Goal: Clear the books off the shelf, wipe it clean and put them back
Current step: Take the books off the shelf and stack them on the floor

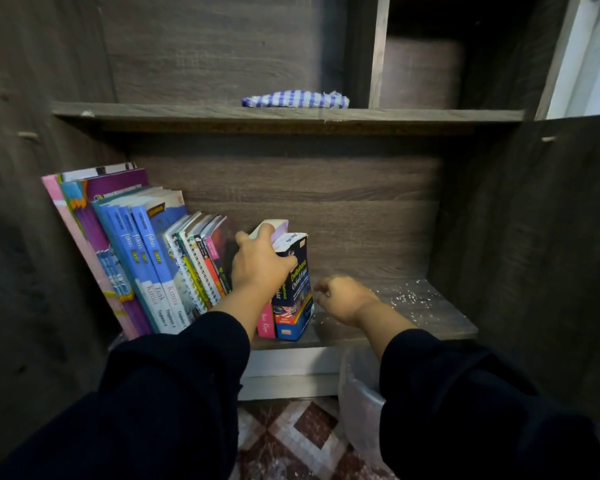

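Left hand (257, 265) gripping top of thick dark-blue dictionary (297, 289) standing mid-shelf (430, 323) beside pink book (266, 323), right hand (343, 297) loosely curled and holding nothing on bare shelf board near white crumbs (409, 296), leaning row of books (146, 258) at left end, checked cloth (295, 99) on upper shelf (187, 110)

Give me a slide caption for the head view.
Left hand grips thick dictionary on crumb-strewn shelf.
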A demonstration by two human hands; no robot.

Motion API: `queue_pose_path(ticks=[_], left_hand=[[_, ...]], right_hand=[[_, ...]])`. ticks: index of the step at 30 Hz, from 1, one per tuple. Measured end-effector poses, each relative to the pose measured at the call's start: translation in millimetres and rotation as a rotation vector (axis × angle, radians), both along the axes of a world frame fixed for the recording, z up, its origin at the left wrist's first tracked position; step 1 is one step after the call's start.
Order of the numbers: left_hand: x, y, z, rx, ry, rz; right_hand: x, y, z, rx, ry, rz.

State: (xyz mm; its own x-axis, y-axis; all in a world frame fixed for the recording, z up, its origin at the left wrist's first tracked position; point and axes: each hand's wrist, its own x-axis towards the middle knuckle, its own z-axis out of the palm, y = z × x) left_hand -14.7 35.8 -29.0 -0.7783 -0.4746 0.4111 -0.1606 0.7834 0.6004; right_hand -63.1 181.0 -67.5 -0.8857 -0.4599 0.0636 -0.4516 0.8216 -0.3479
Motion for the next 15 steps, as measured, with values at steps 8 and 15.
queue_pose_path(ticks=[8,15], left_hand=[[57,19,12,0.136,0.021,-0.032],[112,36,-6,0.483,0.005,-0.151]], right_hand=[[41,25,-26,-0.483,-0.274,-0.146],[99,46,-61,-0.906,-1.009,-0.256]])
